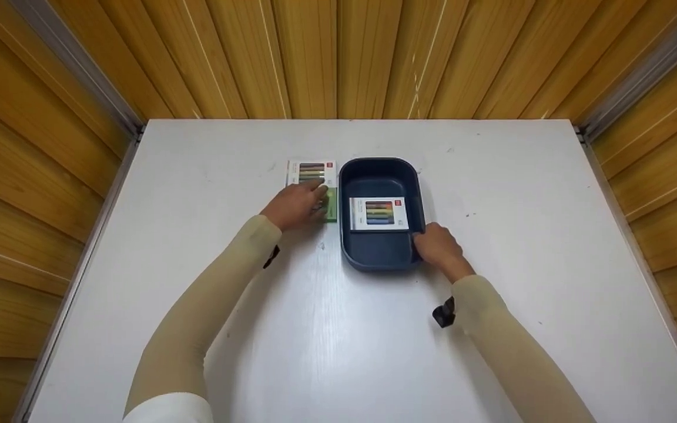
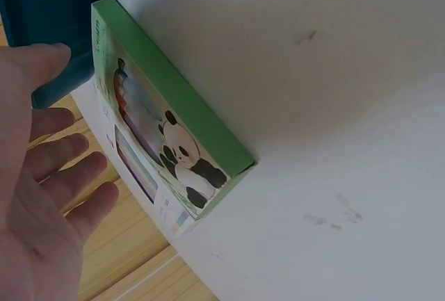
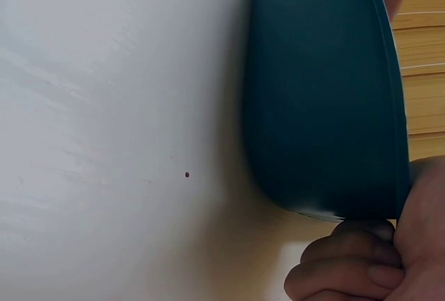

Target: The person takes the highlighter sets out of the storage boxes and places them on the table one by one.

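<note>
My left hand (image 1: 294, 205) is over a green box (image 1: 331, 207) with pandas printed on it, left of a dark blue plastic basin (image 1: 368, 252). In the left wrist view that hand's fingers (image 2: 69, 165) are spread and loosely bent beside the green box (image 2: 174, 85), with nothing between them. A flat white box of coloured sticks (image 1: 312, 166) lies just behind the green one, partly covered by the hand. Inside the basin lies a similar white box (image 1: 379, 214). My right hand (image 1: 438, 247) grips the basin's right rim near its front corner, thumb inside and fingers curled outside.
The basin stands on a white table (image 1: 338, 341) with small dark specks. Yellow wood-plank walls (image 1: 338, 59) rise behind it and at both sides, with grey metal posts (image 1: 74, 53) at the corners.
</note>
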`<state>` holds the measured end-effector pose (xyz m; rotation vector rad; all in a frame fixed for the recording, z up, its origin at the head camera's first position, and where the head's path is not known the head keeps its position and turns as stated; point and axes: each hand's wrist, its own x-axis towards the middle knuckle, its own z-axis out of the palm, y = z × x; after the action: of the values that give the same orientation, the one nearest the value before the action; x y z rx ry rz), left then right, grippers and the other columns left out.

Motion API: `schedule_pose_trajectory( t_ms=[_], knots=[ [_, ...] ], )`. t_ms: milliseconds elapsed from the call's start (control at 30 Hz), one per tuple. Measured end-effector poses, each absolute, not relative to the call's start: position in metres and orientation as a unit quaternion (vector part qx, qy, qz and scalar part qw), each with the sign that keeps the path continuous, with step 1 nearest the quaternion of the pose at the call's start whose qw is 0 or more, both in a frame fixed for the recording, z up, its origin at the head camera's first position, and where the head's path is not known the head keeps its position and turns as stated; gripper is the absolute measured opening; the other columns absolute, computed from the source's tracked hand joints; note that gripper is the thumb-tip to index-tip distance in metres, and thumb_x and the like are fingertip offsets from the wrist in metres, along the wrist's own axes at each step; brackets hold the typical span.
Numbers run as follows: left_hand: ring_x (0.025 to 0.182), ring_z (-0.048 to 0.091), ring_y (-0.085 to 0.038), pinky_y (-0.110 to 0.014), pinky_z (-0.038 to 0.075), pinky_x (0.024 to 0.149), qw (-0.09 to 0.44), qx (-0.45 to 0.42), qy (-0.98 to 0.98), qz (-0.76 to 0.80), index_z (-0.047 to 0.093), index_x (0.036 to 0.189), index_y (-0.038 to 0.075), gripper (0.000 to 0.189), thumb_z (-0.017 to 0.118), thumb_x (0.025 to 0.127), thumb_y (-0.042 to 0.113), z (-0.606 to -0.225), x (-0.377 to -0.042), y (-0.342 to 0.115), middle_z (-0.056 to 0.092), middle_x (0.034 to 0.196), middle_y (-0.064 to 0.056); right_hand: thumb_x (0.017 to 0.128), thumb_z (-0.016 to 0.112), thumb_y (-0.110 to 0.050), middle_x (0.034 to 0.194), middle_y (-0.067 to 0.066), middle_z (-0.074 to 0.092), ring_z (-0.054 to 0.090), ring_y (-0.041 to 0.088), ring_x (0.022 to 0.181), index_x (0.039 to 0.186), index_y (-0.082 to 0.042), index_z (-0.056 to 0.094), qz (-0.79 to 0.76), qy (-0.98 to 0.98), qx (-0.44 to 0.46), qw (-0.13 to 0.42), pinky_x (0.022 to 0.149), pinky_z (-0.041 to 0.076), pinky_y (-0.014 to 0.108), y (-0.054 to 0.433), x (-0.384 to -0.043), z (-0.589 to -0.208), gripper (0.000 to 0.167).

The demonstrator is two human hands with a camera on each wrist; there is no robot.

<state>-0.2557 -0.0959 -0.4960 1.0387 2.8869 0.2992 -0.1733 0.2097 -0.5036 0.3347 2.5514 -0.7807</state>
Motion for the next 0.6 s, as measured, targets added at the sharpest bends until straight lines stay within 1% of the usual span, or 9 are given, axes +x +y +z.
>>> schedule_pose_trajectory(
  t_ms=[67,133,267,333,600],
  knots=[
    [0.116,0.06,-0.03,-0.042,0.046,0.104,0.027,0.336,0.937,0.092,0.055,0.133,0.004,0.046,0.064,0.093,0.023,-0.494,-0.255,-0.094,0.055,0.136,-0.013,0.097,0.036,-0.025,0.096,0.015,0.059,0.055,0.026,0.082,0.115,0.007,0.055,-0.287,0.923,0.121,0.225,0.063,0.041,0.032,0.209,-0.173,-0.503,0.042],
    [0.122,0.057,-0.029,-0.041,0.044,0.106,0.021,0.339,0.937,0.086,0.052,0.136,0.005,0.048,0.063,0.094,0.024,-0.492,-0.254,-0.093,0.053,0.139,-0.012,0.097,0.035,-0.025,0.096,0.015,0.058,0.055,0.026,0.083,0.115,0.007,0.054,-0.29,0.922,0.122,0.226,0.064,0.042,0.032,0.209,-0.172,-0.503,0.041],
    [0.121,0.057,-0.027,-0.04,0.045,0.106,-0.012,0.35,0.933,0.084,0.053,0.135,0.005,0.046,0.062,0.094,0.024,-0.488,-0.253,-0.089,0.056,0.134,-0.012,0.097,0.035,-0.025,0.091,0.013,0.058,0.055,0.025,0.08,0.111,0.005,0.056,-0.288,0.924,0.119,0.224,0.062,0.042,0.032,0.209,-0.172,-0.504,0.04],
    [0.123,0.056,-0.027,-0.04,0.043,0.107,-0.023,0.35,0.932,0.086,0.052,0.135,0.006,0.045,0.061,0.095,0.024,-0.487,-0.252,-0.087,0.056,0.134,-0.012,0.097,0.035,-0.026,0.089,0.012,0.057,0.055,0.024,0.078,0.109,0.004,0.057,-0.284,0.926,0.117,0.222,0.061,0.041,0.032,0.209,-0.172,-0.504,0.04],
    [0.129,0.051,-0.027,-0.041,0.04,0.11,-0.018,0.355,0.931,0.079,0.049,0.139,0.007,0.049,0.059,0.096,0.029,-0.481,-0.25,-0.078,0.053,0.139,-0.012,0.097,0.035,-0.027,0.089,0.012,0.058,0.055,0.024,0.077,0.11,0.005,0.057,-0.283,0.926,0.114,0.221,0.06,0.042,0.031,0.208,-0.172,-0.504,0.041]
  ],
)
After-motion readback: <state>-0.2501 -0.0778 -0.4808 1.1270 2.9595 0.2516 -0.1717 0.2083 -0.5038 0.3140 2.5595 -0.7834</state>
